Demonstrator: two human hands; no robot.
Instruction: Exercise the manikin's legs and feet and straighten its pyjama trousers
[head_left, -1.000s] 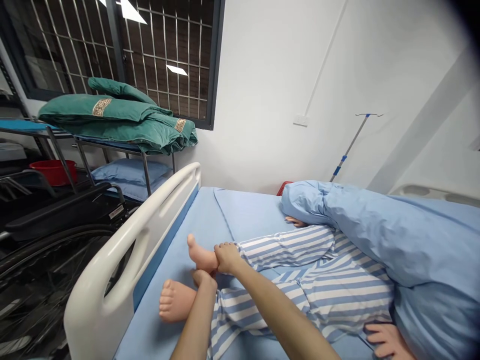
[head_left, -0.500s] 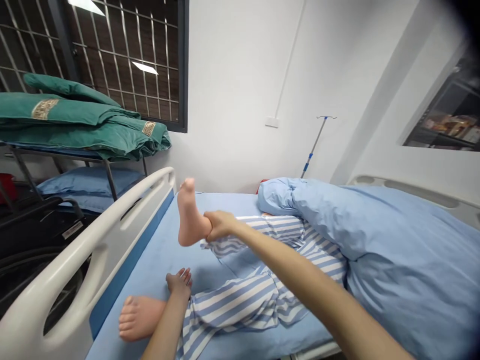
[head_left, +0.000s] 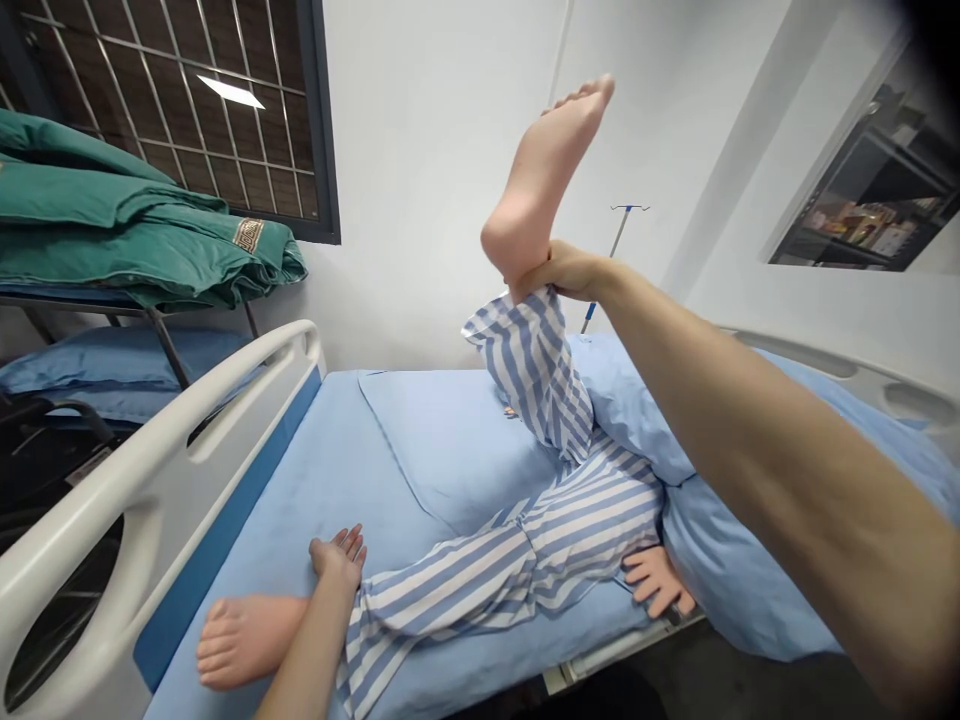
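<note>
A care manikin in blue-and-white striped trousers (head_left: 480, 570) lies on a blue-sheeted bed (head_left: 405, 470). My right hand (head_left: 576, 270) is closed round the ankle of its raised leg, just below the heel. That foot (head_left: 536, 185) points up, sole toward the left, and the knee is bent. My left hand (head_left: 341, 558) lies palm up on the sheet with fingers apart, its forearm across the ankle of the other leg. The lower foot (head_left: 251, 635) rests on the bed, toes to the left. One manikin hand (head_left: 656, 580) shows at the near edge.
A white bed end board (head_left: 154, 490) rises at the left. A blue quilt (head_left: 750, 570) covers the manikin's upper body and hangs over the near side. Behind are an IV pole (head_left: 618, 235) and green folded bedding (head_left: 112, 240) on a rack. Part of a black wheelchair (head_left: 45, 470) is at far left.
My right hand has lifted the held leg up and to the right, and its knee has bent more. My left hand stays at the lower leg. The view has shifted slightly, uncovering the manikin's hand.
</note>
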